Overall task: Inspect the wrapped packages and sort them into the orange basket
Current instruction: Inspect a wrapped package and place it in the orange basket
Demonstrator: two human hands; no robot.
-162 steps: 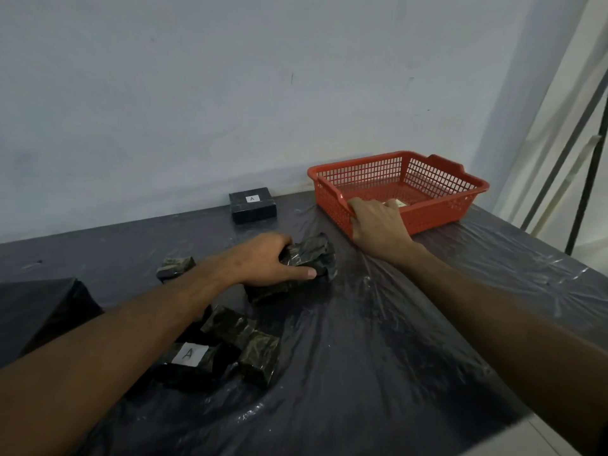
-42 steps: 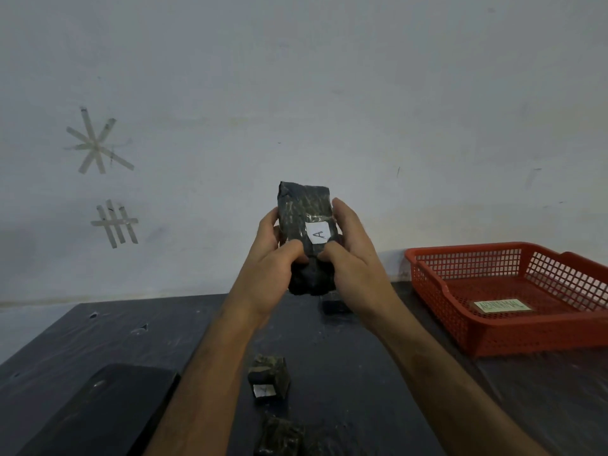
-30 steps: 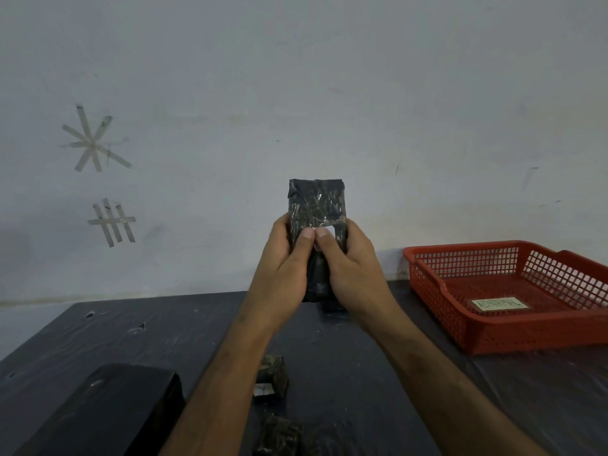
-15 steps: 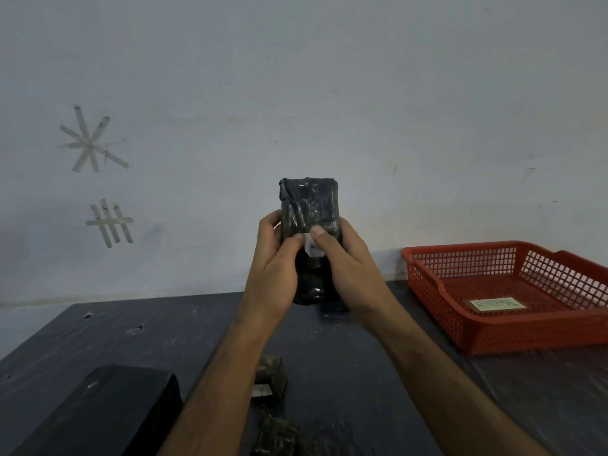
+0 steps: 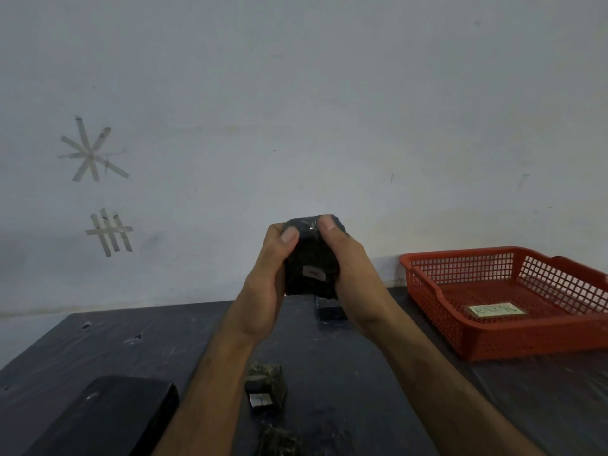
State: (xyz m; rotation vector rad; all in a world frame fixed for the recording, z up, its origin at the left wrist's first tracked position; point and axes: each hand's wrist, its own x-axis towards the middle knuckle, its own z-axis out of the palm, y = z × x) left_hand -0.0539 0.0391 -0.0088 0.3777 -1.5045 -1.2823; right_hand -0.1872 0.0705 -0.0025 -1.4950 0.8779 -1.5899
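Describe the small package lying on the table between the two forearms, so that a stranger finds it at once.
Start at the orange basket on the right of the dark table and look left, past the right forearm. The small package lies there on the table, below the raised hands. Unlike the big black block at the left, it is small, wrinkled, with a pale label.

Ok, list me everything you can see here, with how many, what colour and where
held package: one, black wrap with a small pale label, raised above the table between both hands
loose packages: two, dark wrap, near table edge below the arms
small black box: one, far table edge, partly hidden by the right wrist
orange basket: one, right side of the table, holding only a label card
black bag: one, near left corner
table: one, black covering
tape marks: two, pale, on the wall at left
left hand: grip on the package
right hand: grip on the package
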